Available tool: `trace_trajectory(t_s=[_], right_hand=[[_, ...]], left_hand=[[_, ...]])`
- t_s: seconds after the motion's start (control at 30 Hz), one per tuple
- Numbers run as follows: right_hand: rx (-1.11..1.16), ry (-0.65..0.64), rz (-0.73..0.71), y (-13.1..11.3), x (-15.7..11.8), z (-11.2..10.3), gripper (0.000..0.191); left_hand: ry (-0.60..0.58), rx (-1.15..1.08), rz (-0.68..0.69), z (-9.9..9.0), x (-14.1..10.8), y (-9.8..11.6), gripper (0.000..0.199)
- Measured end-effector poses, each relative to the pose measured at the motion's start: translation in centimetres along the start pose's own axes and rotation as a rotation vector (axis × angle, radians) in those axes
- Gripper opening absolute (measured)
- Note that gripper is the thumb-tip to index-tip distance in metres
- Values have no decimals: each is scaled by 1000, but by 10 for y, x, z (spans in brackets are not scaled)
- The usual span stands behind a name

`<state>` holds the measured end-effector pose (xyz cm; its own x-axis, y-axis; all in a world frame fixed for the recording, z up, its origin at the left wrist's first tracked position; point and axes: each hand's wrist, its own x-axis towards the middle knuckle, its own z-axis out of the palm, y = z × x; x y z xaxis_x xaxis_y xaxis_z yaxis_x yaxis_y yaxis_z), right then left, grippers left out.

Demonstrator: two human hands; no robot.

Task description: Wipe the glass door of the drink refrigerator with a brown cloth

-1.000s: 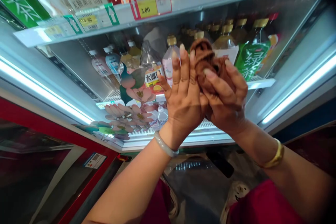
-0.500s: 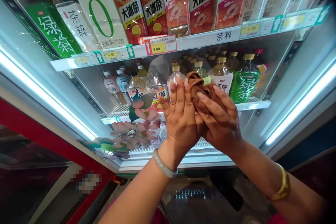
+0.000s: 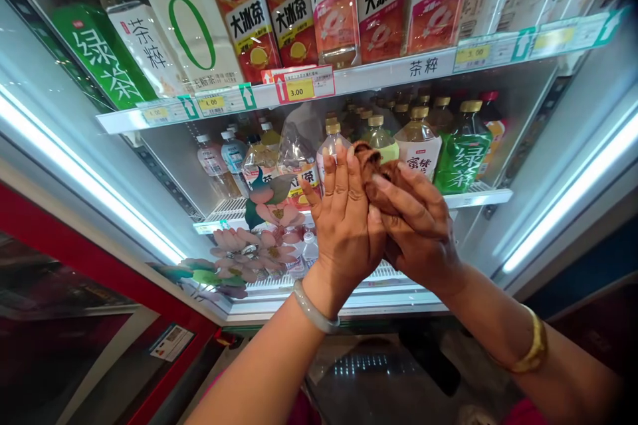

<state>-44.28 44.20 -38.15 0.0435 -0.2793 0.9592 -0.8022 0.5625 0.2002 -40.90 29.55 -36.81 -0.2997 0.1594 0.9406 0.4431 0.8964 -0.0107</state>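
Observation:
My right hand [image 3: 419,229] grips a crumpled brown cloth [image 3: 381,176], its fingers bent over the folds. Beside it, my left hand [image 3: 345,212] is raised with its fingers stretched out and its palm turned away from me. The two hands touch at the thumb side, and the cloth lies by the left index finger. Both are in front of a lit drinks cooler, at the height of its middle shelf. Pink flower decals [image 3: 254,249] appear to float left of my hands, apparently on a glass door. Whether the left palm presses on the glass is hidden.
Large tea bottles [image 3: 249,26] line the upper shelf, with price tags [image 3: 299,87] along its edge. Smaller bottles [image 3: 463,156] fill the middle shelf [image 3: 478,198]. A red frame [image 3: 100,279] runs along the lower left, carrying a small label [image 3: 172,343].
My right hand and the brown cloth have shifted slightly left and down, showing more of the peach-labelled bottle behind. My left hand stays nearly in place, fingers still outstretched.

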Motion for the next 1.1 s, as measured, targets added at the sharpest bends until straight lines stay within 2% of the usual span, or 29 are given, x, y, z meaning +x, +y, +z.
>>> trace_trajectory(t_s=[0.07, 0.13, 0.23, 0.33, 0.43, 0.5, 0.63, 0.73, 0.83, 0.9, 1.0, 1.1], right_hand=[[25, -19, -80, 14, -13, -5, 44], [10, 7, -89, 34, -17, -15, 48], [-89, 114, 65, 49, -3, -26, 54], [-125, 117, 163, 32, 14, -21, 59], [-50, 47, 81, 4, 13, -8, 48], [12, 16, 29, -2, 2, -3, 38], [40, -4, -31, 23, -18, -16, 39], [-74, 77, 103, 42, -8, -28, 41], [-134, 97, 198, 32, 11, -26, 49], [-85, 50, 120, 16, 15, -18, 48], [29, -35, 8, 3, 3, -9, 38], [81, -79, -15, 14, -16, -13, 46]], left_hand=[[-12, 4, 13, -1, 0, -1, 72], [-10, 14, 14, -1, 1, 1, 72], [-16, 10, -5, 0, 3, 4, 71], [-15, 6, -12, 2, 3, 5, 68], [1, 10, -2, 4, 2, 2, 70], [9, -1, 0, 4, 1, -1, 72], [-1, -9, 23, 3, 1, -2, 73], [-14, 5, 20, 2, 1, 0, 72], [-16, -3, 8, 3, 1, 1, 72], [-15, -26, -1, 4, 0, 0, 73], [-6, -45, 0, 4, -1, -2, 75], [-7, -24, 22, 1, -4, -4, 76]])
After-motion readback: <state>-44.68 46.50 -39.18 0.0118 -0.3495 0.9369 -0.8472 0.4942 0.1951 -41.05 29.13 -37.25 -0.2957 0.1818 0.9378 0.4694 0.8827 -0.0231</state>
